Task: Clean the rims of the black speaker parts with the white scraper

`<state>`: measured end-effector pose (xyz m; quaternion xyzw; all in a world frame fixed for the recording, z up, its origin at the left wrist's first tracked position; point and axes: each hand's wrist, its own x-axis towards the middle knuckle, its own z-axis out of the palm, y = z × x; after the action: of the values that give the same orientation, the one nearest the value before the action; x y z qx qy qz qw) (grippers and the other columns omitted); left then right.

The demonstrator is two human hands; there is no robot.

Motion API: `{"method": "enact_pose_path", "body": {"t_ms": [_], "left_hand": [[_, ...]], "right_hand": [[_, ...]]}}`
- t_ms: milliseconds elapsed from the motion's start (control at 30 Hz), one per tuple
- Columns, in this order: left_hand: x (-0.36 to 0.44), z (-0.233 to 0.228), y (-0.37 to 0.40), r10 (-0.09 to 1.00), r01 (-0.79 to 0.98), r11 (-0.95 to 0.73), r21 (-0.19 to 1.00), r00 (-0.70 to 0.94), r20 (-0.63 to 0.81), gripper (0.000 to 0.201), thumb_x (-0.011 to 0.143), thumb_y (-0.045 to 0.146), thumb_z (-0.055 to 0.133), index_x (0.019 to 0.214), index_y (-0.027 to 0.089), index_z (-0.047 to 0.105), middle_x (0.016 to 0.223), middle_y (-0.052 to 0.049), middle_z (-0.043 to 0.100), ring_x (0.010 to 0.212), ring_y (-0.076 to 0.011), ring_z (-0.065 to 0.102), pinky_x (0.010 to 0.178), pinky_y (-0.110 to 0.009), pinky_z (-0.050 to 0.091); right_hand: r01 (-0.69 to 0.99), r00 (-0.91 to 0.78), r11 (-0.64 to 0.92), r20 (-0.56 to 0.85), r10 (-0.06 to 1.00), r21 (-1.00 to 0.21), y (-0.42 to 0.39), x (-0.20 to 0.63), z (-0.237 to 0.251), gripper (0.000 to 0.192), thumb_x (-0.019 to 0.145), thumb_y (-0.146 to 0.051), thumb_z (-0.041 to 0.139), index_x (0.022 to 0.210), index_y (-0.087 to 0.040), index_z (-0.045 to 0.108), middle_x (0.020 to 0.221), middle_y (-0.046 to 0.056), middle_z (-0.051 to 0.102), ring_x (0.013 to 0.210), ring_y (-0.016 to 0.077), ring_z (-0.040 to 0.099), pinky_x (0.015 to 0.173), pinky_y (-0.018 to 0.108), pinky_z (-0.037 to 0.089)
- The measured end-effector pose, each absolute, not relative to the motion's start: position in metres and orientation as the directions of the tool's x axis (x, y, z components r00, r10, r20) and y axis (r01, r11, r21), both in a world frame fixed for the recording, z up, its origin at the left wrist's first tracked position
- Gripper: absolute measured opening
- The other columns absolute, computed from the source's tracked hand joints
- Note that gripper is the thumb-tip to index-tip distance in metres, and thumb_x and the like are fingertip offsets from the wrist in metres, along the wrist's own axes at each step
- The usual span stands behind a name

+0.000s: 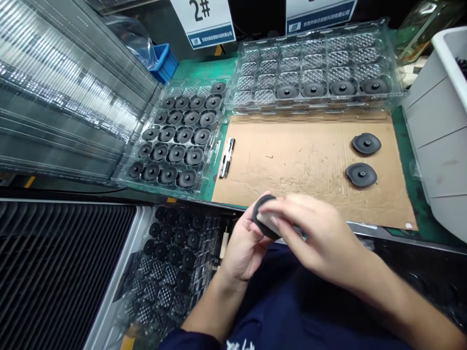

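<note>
You have a round black disc (263, 218) at the near edge of the counter (204, 68), just above your lap. Your left hand (243, 243) cradles it from below with fingers curled on its rim, and your right hand (314, 233) lies over its top, so both hands are closed on the one part. It looks small, light and fairly stiff, probably a moulded piece with a raised hub in the middle like the two loose discs (366, 144) (361, 174) lying on the cardboard sheet (302, 160). Hold it by the rim; the thin flange and centre may mark or bend under pressure. Your right fingers cover most of it, so its face and hub cannot be made out. The tray of discs (175, 136) at far left is clear enough, but the tray below the counter (171, 272) is dim. The far tray (314, 63) is partly filled, and the white bin (441, 131) is cut off at the right.
</note>
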<state>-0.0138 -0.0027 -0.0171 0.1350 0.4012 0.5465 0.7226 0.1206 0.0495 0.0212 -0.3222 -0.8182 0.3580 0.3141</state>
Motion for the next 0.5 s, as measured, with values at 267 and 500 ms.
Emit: {"method": "enact_pose_path", "body": {"t_ms": [267,500], "left_hand": [[-0.022,-0.011,0.002,0.892,-0.689,0.379,0.618,0.095,-0.442,0.061,0.062,0.030,0.081,0.118,0.024,0.059,0.119,-0.006,0.063,0.101,-0.0211,0.062,0.083,-0.025,0.052],[-0.024,-0.007,0.008,0.927,-0.694,0.299,0.655,0.049,-0.371,0.055,0.064,0.028,0.080,0.115,0.028,0.061,0.116,-0.001,0.064,0.108,-0.0170,0.058,0.088,-0.021,0.049]], "right_hand": [[0.322,-0.588,0.521,0.264,0.764,-0.790,0.043,0.144,0.010,0.024,0.088,-0.010,0.048,0.109,-0.014,0.059,0.090,0.005,0.064,0.078,0.0129,0.055,0.071,0.026,0.044],[0.299,-0.549,0.717,0.502,0.669,-0.629,0.062,0.131,0.005,0.029,0.087,-0.009,0.048,0.114,-0.016,0.059,0.087,0.006,0.064,0.076,0.0160,0.051,0.070,0.031,0.041]]}}
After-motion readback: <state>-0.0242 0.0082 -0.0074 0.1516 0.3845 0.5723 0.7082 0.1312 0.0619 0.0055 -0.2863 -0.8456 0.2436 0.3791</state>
